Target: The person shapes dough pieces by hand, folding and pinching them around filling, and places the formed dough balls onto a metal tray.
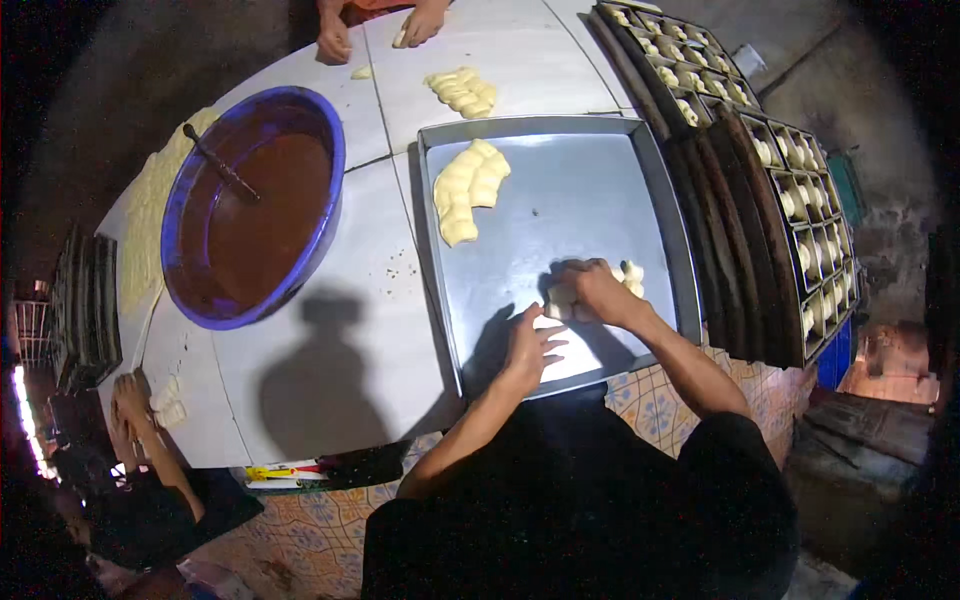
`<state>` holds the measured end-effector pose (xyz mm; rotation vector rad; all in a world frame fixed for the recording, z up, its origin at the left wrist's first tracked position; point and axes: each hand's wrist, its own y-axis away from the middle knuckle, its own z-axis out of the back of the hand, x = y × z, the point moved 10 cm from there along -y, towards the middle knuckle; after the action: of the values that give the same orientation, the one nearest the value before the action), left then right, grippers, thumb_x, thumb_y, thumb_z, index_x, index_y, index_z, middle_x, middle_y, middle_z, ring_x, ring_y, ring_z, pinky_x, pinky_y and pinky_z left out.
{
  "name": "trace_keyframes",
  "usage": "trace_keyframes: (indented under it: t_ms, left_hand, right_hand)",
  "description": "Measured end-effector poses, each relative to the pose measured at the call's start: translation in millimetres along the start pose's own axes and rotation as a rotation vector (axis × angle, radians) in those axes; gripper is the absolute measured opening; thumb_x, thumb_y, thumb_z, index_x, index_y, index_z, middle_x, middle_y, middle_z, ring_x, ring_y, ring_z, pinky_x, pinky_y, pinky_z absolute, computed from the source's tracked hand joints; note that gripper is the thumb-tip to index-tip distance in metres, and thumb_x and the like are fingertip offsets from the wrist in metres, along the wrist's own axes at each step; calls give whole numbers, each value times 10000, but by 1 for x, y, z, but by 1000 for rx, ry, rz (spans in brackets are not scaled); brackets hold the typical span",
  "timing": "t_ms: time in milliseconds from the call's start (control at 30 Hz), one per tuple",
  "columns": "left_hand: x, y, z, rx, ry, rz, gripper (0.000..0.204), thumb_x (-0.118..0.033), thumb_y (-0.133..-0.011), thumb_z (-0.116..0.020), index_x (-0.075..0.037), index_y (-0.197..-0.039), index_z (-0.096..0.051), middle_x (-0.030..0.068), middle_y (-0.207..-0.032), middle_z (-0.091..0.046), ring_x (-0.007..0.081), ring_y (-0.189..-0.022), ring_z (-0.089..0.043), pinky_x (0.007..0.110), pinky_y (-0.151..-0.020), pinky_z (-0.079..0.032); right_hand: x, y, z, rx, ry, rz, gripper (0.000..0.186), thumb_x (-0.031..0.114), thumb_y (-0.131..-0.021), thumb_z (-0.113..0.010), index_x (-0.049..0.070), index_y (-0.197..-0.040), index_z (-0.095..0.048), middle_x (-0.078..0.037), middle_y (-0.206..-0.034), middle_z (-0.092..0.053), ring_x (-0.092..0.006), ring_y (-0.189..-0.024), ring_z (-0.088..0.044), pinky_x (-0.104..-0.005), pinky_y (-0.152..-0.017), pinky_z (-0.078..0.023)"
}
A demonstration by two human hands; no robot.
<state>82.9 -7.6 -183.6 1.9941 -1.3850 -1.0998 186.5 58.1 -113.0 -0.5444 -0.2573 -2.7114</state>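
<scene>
A shallow grey metal tray (520, 235) lies on the white tiled table in front of me. My right hand (597, 290) reaches into its near right part, with its fingers bent down onto a small group of pale dough pieces (632, 277). My palm and fingers partly cover these pieces. Just left of it, my left hand (525, 350) hovers over the tray's near edge, fingers apart and holding nothing. Along the tray's far left side sits a curved cluster of pale dough pieces (470, 185).
Left stands a blue basin (336, 190) of brown mixture (275, 215), a dark-handled utensil (222, 163) in it. Beyond the tray lies more dough (463, 92). Dough-filled pans (815, 240) are at right. Co-workers' hands (333, 40) show at the far edge and near left (130, 402).
</scene>
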Motion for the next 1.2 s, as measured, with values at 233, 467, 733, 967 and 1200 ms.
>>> trace_keyframes:
  t_ms: [233,467,733,967,1200]
  left_hand:
    - [-76,71,41,-207,-123,-572,431,-299,-924,-499,-82,-1289,-430,132,-1151,-585,232,-1039,-574,386,-847,-448]
    - [-133,124,69,-299,-140,-957,269,-98,-920,-511,-1,-1171,-512,155,-1121,-585,232,-970,-611,327,-826,-495]
    - [-108,126,23,-141,-196,-939,348,-225,-943,-567,2,-1207,-575,-9,-960,-576,51,-827,-480,188,-723,-373]
    - [-117,141,30,-422,-426,-1045,178,-106,-881,-626,21,-1003,-656,33,-869,-645,104,-808,-592,242,-727,-472]
    - [-104,124,6,609,861,-544,775,-574,-782,-634,37,-1241,-504,140,-1199,-562,220,-1090,-528,344,-918,-431]
  right_hand:
    - [58,-116,29,-419,-408,-164,415,136,-746,-684,13,-1123,-560,-234,-1091,-503,-401,-1029,-493,-460,-879,-430]
    - [67,-119,22,-721,-462,-109,189,36,-688,-645,7,-860,-569,-223,-927,-528,-386,-854,-526,-419,-738,-458]
    - [112,-11,62,-440,-1035,-27,199,22,-796,-679,7,-953,-558,-83,-1078,-468,-147,-989,-505,-254,-810,-449]
    - [112,-32,69,-536,-841,-46,271,235,-935,-521,45,-1078,-652,-130,-1202,-449,-226,-1051,-490,-333,-829,-449]
    - [150,-61,32,-94,-1450,106,680,274,-835,-665,125,-1408,-330,-130,-1332,-414,-234,-1278,-312,-398,-1057,-284]
